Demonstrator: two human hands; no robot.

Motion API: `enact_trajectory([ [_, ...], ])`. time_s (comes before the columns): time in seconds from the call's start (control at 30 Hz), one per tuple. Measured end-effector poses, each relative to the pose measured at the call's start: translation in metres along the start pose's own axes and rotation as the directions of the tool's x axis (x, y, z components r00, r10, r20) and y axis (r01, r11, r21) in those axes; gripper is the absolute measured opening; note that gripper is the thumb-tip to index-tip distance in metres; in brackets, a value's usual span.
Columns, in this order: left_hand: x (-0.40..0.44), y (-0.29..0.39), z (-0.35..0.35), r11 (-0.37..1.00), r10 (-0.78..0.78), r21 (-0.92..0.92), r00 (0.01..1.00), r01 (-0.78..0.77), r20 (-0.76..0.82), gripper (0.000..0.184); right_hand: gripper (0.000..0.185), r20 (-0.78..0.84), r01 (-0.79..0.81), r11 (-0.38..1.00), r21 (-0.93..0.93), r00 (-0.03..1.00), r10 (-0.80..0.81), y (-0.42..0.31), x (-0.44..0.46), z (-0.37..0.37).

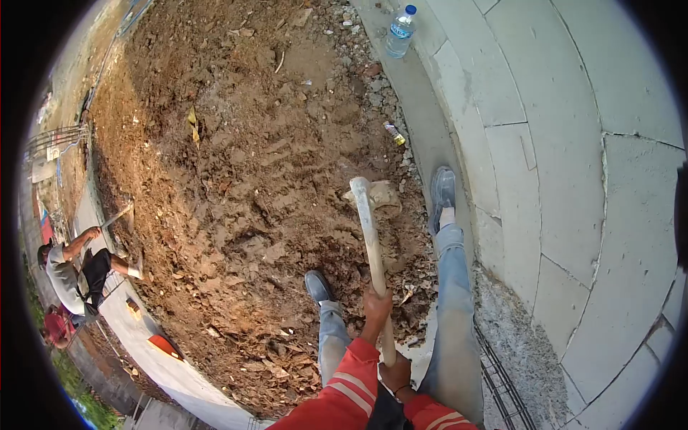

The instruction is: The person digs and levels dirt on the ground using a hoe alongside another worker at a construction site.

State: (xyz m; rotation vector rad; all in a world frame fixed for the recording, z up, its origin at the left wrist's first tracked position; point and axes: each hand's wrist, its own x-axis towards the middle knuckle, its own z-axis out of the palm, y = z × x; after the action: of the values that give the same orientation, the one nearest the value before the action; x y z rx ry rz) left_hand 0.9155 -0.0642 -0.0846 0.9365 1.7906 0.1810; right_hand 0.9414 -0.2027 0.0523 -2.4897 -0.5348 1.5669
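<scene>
A long wooden handle (374, 251) runs up from my body over the brown soil, with a pale, worn end. My left hand (377, 307) is wrapped round its middle. Lower down, close to my body, my right hand (396, 374) grips the same handle near its lower end. Just past the handle's far end lies a dirt-coloured lump (383, 199), perhaps a stone or the tool's head; I cannot tell which. One shoe (318, 287) stands on the loose soil, the other (443, 197) on the concrete ledge beside the wall.
A water bottle (401, 32) stands on the ledge (423, 107) by the block wall (545, 179). A small wrapper (394, 134) lies at the soil's edge. At the left, a person (72, 279) holds a tool; another person (57, 326) is behind. Steel rebar (502, 380) lies at lower right.
</scene>
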Motion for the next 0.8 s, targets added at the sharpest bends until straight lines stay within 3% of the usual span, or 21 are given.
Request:
enact_trajectory([
  [0.07,-0.009,0.016,-0.020,0.999,0.045,-0.006,0.999,-0.045,-0.015,0.035,0.036,-0.044,0.108,0.994,-0.008,0.993,-0.108,0.016,-0.016,0.012],
  [0.13,-0.028,0.032,-0.047,0.999,0.053,0.011,0.999,-0.053,-0.012,0.031,0.036,-0.001,0.116,0.993,-0.036,0.993,-0.116,0.015,-0.010,0.016],
  [0.2,-0.002,0.073,-0.071,0.913,-0.005,-0.406,0.995,0.045,0.098,0.022,0.036,0.025,0.247,0.967,-0.057,0.969,-0.246,-0.006,0.020,0.014],
  [0.23,0.011,0.097,-0.083,0.879,0.060,-0.477,0.995,-0.015,0.080,0.021,0.038,-0.038,0.394,0.919,0.025,0.919,-0.393,-0.031,0.039,0.007],
  [0.27,0.025,0.124,-0.094,0.835,0.122,-0.545,0.991,-0.072,0.057,0.020,0.043,-0.069,0.488,0.873,-0.006,0.870,-0.488,-0.048,0.063,0.004],
  [0.33,0.050,0.185,-0.109,0.673,0.200,-0.706,0.973,-0.220,-0.113,0.016,0.048,-0.092,0.573,0.819,-0.029,0.815,-0.573,-0.096,0.106,-0.008],
  [0.37,0.070,0.208,-0.116,0.671,0.240,-0.687,0.958,-0.279,-0.156,0.017,0.049,-0.098,0.603,0.796,-0.044,0.791,-0.604,-0.131,0.119,-0.022],
  [0.43,0.096,0.227,-0.114,0.675,0.264,-0.665,0.946,-0.321,-0.189,0.017,0.049,-0.003,0.568,0.820,-0.073,0.822,-0.570,-0.172,0.141,-0.043],
  [0.5,0.110,0.226,-0.101,0.680,0.270,-0.657,0.944,-0.326,-0.189,0.018,0.047,-0.003,0.522,0.850,-0.064,0.852,-0.523,-0.155,0.146,-0.044],
  [0.57,0.106,0.157,-0.052,0.839,0.103,-0.516,0.981,-0.173,-0.161,0.023,0.046,-0.026,0.420,0.906,-0.061,0.906,-0.422,-0.109,0.139,-0.033],
  [0.6,0.102,0.095,-0.017,0.900,0.116,-0.399,0.980,-0.173,-0.162,0.026,0.033,-0.012,0.320,0.946,-0.046,0.947,-0.321,-0.074,0.119,-0.027],
  [0.63,0.088,0.038,0.011,0.976,0.051,-0.206,0.996,-0.063,-0.067,0.032,0.034,0.025,0.172,0.976,-0.134,0.985,-0.170,-0.032,0.096,-0.017],
  [0.67,0.072,-0.021,0.039,0.990,-0.086,-0.106,0.991,0.096,0.099,0.041,0.031,-0.065,0.125,0.988,-0.092,0.989,-0.131,0.019,0.074,0.003],
  [0.7,0.049,-0.049,0.059,0.987,-0.155,-0.027,0.988,0.156,0.019,0.043,0.027,0.018,-0.036,0.990,-0.136,0.999,0.039,0.016,0.050,-0.014],
  [0.73,0.019,-0.051,0.059,0.978,-0.179,-0.106,0.984,0.180,0.024,0.041,0.023,0.003,0.010,0.985,-0.175,1.000,-0.009,0.025,0.032,-0.021],
  [0.8,-0.012,-0.056,0.030,0.983,-0.150,-0.084,0.981,0.161,0.122,0.039,0.021,0.025,-0.126,0.983,-0.134,0.991,0.130,0.034,-0.002,-0.004],
])
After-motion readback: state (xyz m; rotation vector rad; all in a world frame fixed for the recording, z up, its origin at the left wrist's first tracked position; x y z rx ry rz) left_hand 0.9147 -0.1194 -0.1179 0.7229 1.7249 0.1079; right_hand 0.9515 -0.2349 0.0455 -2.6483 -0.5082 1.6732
